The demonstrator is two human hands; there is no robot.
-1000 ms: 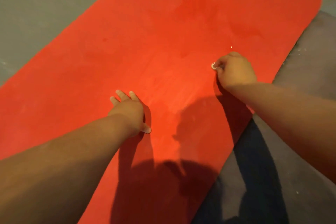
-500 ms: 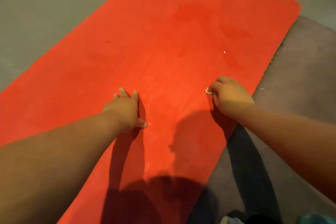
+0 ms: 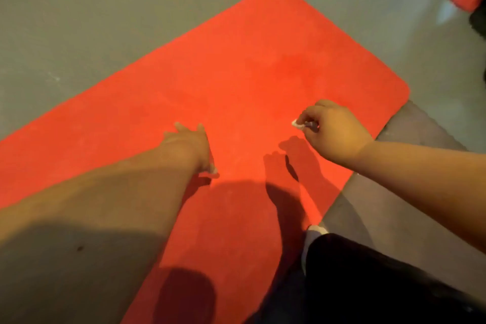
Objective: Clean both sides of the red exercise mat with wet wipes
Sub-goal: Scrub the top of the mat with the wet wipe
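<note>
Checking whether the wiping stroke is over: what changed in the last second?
The right hand, pinching the wipe throughout, dragged toward the person along the right edge of the red mat, then seems lifted, its shadow now apart. The left hand stayed open at the mat's middle.

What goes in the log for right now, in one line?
left hand: fingers straight, over red mat | right hand: pinches white wipe over red mat

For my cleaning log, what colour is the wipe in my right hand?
White. The wipe shows best in the head view, pinched by the right hand.
</note>
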